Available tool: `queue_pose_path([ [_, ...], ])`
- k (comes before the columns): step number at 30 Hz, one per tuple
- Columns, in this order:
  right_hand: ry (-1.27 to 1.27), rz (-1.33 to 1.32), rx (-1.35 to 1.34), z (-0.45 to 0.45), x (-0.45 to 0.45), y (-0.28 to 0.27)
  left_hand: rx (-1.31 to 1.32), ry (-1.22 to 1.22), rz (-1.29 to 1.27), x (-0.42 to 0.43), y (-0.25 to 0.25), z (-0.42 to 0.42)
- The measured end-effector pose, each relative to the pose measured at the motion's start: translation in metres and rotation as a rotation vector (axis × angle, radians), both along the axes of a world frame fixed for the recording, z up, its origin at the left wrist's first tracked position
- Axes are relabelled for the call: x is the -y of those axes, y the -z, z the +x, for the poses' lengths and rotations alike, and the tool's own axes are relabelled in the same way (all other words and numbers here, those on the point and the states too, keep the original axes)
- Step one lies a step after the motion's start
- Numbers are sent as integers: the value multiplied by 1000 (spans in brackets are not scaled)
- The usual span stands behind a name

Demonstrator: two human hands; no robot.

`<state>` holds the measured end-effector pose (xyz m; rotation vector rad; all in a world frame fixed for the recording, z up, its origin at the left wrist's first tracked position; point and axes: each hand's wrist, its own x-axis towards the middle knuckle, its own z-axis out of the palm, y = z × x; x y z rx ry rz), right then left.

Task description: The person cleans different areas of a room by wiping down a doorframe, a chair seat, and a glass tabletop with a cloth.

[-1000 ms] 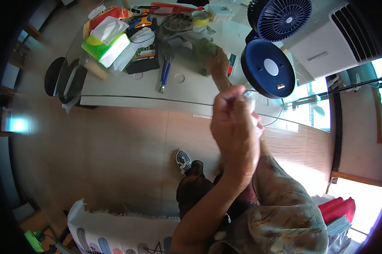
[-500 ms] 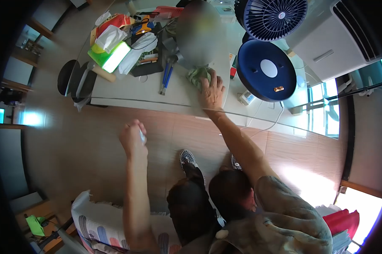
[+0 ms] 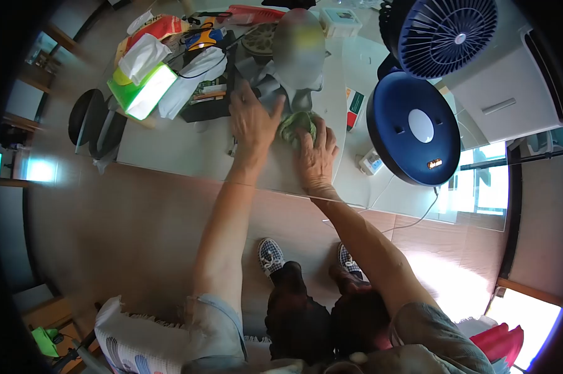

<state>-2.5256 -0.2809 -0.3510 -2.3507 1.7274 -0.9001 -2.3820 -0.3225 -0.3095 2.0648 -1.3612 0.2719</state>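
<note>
My left hand (image 3: 254, 121) is over the tabletop, thumb and fingers apart, reaching towards dark grey strap-like pieces (image 3: 266, 83). It covers the spot where the two blue-handled brushes lay; only a small end (image 3: 232, 148) shows beside the wrist. My right hand (image 3: 317, 154) rests on the table with its fingers curled round a crumpled green bundle (image 3: 294, 126), perhaps cloth. Just beyond the bundle stands a rounded object (image 3: 299, 53), blurred, so I cannot tell its kind.
A blue fan (image 3: 415, 128) stands to the right, with a white appliance (image 3: 493, 93) behind it. At left are a green tissue box (image 3: 141, 90), a black tray (image 3: 200, 109) and a white plastic bag (image 3: 191, 84). The table's glass edge (image 3: 275, 190) crosses below my wrists.
My left hand has moved up and right from above the floor to the table and opened; the small whitish thing in it no longer shows. My right hand stays at the green bundle.
</note>
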Motion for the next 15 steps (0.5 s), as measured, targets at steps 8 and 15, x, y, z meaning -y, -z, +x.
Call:
queue_pose_path([
  [8, -23, 49, 104, -2, -2, -4, -129, -18, 468, 42, 6, 14],
  [15, 82, -12, 342, -12, 5, 3, -7, 42, 310, 11, 33, 21],
])
